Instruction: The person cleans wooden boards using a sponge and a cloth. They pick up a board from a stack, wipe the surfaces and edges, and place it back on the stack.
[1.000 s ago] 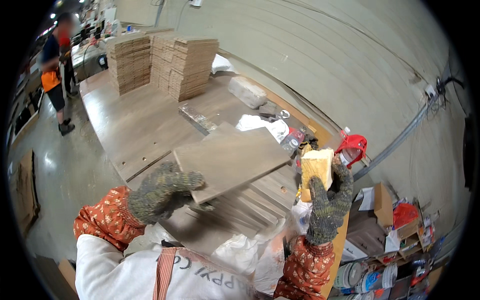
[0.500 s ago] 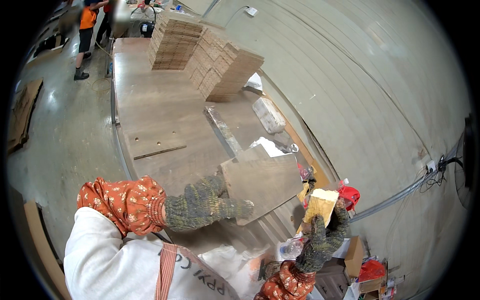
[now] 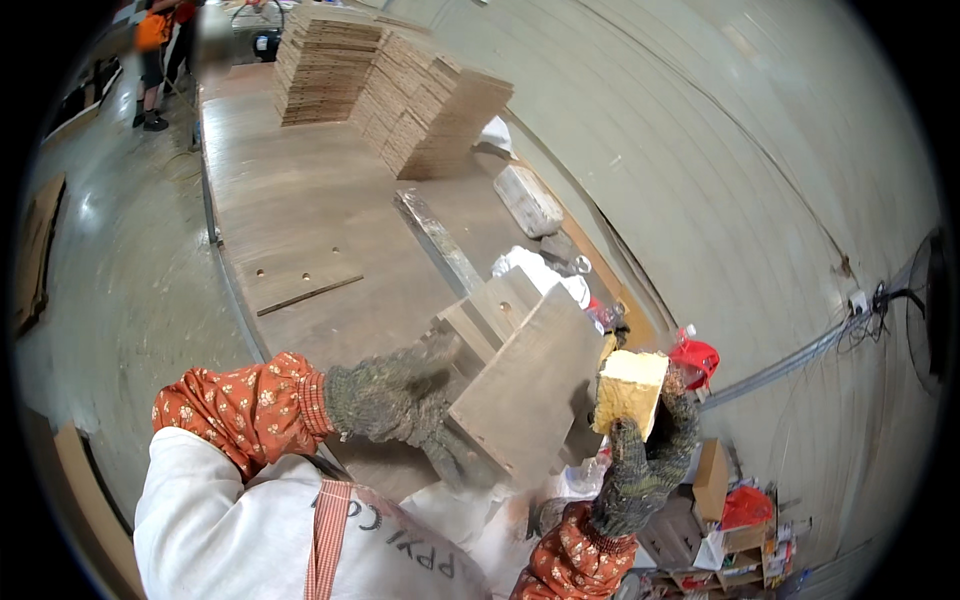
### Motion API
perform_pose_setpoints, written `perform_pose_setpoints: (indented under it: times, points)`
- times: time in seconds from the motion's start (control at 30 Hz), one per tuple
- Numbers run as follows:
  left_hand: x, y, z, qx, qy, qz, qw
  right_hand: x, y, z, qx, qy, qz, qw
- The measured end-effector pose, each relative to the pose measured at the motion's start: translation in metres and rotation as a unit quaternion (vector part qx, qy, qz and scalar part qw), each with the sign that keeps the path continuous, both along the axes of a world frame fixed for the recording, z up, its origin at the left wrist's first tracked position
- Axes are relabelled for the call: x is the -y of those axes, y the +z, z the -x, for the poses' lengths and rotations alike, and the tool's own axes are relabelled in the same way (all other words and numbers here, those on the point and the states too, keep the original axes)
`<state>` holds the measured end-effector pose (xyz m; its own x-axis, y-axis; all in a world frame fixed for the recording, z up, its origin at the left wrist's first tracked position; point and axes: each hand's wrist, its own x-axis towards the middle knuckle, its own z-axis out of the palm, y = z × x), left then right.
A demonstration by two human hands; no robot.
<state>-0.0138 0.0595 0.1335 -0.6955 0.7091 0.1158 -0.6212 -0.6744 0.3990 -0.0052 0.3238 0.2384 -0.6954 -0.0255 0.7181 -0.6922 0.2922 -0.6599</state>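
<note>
Brown worktable (image 3: 300, 190), board (image 3: 535, 390) between hands (image 3: 395, 395) now at a new angle

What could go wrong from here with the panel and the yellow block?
The grey-brown panel sits at an angle with the left hand at its left side, so it might slip; blur hides how firm that grip is.
Its edge could scrape the boards lying unevenly beneath it.
The yellow block in the right hand is near the panel's right side, so the two might knock together.
</note>
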Motion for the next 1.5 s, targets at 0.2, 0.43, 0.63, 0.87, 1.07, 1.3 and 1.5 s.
perform_pose_setpoints:
  times: [0.2, 0.43, 0.63, 0.87, 1.07, 1.3, 1.5]
  points:
    - [-0.027, 0.014, -0.007, -0.143, 0.078, 0.192, 0.968, -0.004, -0.001, -0.052, -0.029, -0.090, 0.033, 0.995]
    - [-0.056, 0.040, -0.023, -0.399, 0.170, 0.259, 0.863, 0.017, 0.007, -0.120, -0.052, -0.087, -0.086, 0.991]
    - [-0.062, 0.050, -0.031, -0.598, 0.344, 0.341, 0.638, 0.015, 0.014, -0.125, -0.103, -0.143, -0.277, 0.945]
    - [-0.062, 0.059, -0.038, -0.245, 0.071, 0.334, 0.907, -0.007, 0.008, -0.136, -0.034, -0.257, -0.218, 0.941]
    - [-0.056, 0.052, -0.033, -0.611, 0.270, 0.301, 0.680, 0.015, 0.013, -0.136, -0.064, -0.171, -0.281, 0.942]
    - [-0.057, 0.051, -0.036, -0.487, 0.211, 0.287, 0.797, -0.027, 0.003, -0.117, -0.085, -0.293, -0.238, 0.922]
    - [-0.052, 0.056, -0.037, -0.458, 0.207, 0.314, 0.806, 0.008, 0.018, -0.116, -0.093, -0.167, -0.280, 0.941]
